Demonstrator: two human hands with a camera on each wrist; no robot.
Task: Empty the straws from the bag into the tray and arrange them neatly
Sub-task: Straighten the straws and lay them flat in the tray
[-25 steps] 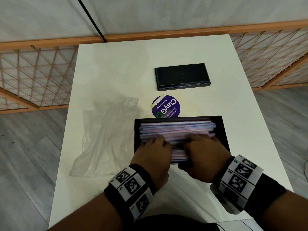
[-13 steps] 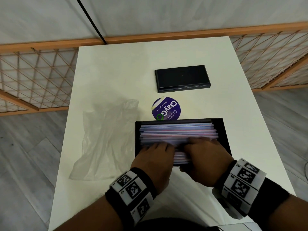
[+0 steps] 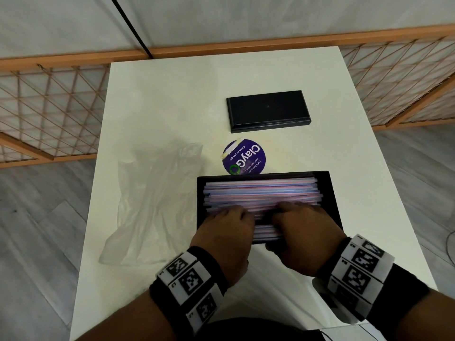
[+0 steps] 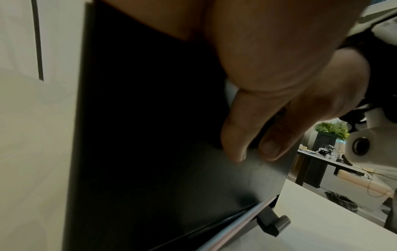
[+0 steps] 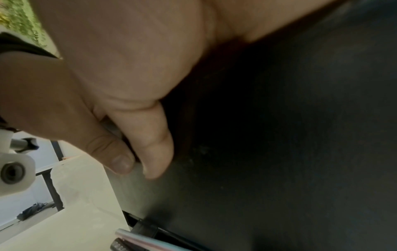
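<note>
A black tray (image 3: 325,193) lies near the table's front edge, filled with pink, blue and white straws (image 3: 261,193) lying left to right. Both hands are at its near side. My left hand (image 3: 227,226) and right hand (image 3: 304,228) lay their fingers over the near straws. In the wrist views each thumb lies against the dark outside of the tray (image 4: 150,152) (image 5: 279,152), the left thumb (image 4: 234,135) right beside the right thumb (image 5: 150,144). The near straws and the tray's front wall are hidden under the hands. A clear plastic bag (image 3: 155,200) lies flat left of the tray.
A flat black lid (image 3: 268,110) rests farther back on the white table (image 3: 172,94). A round purple sticker (image 3: 244,159) is between it and the tray. A wooden lattice fence (image 3: 49,107) runs behind and beside the table.
The fingers of both hands have slid a little toward me across the straws. The tray, the bag and the lid stay where they were.
</note>
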